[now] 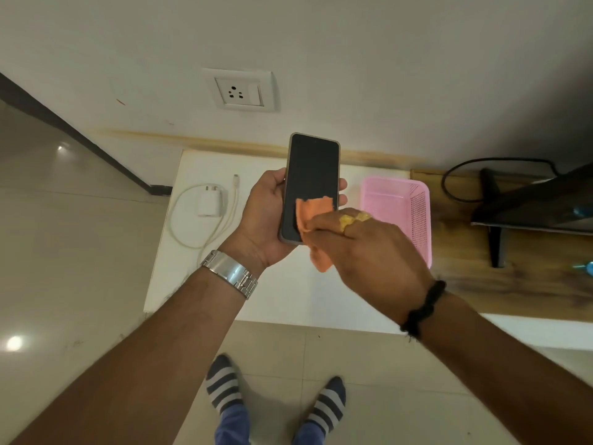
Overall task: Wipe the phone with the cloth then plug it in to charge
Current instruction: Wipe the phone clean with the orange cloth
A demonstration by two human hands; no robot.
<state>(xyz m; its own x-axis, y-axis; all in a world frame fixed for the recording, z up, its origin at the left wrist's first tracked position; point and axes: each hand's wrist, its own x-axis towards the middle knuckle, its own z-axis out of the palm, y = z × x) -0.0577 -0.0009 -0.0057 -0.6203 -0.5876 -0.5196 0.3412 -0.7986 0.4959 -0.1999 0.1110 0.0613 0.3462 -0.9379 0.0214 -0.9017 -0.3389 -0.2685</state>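
Observation:
My left hand (263,213) grips a black phone (311,175) upright, dark screen facing me, above a white table (179,264). My right hand (362,252) pinches an orange cloth (313,210) and presses it against the lower part of the screen; the cloth's tail hangs below the phone. A white charger plug (210,200) with its coiled white cable (183,232) lies on the table to the left, the cable's connector end (236,178) pointing toward the wall. A white wall socket (239,91) sits on the wall above the table.
A pink plastic basket (414,216) stands on the table right of the phone. Further right, a wooden shelf (513,284) carries a dark screen on a stand (529,207) with a black cable. My socked feet (224,387) stand on the tiled floor.

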